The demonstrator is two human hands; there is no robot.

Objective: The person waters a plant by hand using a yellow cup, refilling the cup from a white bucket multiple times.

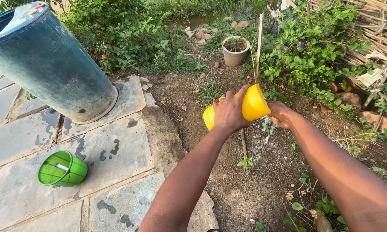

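2 hands on tilted yellow mug (249, 107), left hand (230, 112) gripping, right hand (280, 114) fingers unclear, water spilling

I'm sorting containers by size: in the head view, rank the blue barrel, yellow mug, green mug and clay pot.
1. Blue barrel
2. Yellow mug, though nearness inflates it
3-4. Green mug and clay pot look alike; the pot stands farther off, so unsure.

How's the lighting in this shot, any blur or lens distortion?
Head view: soft, even daylight, no hard shadows or glare; the falling water under the yellow plastic mug is motion-blurred; the tall blue plastic drum leans from wide-angle distortion; both hands look sharp.
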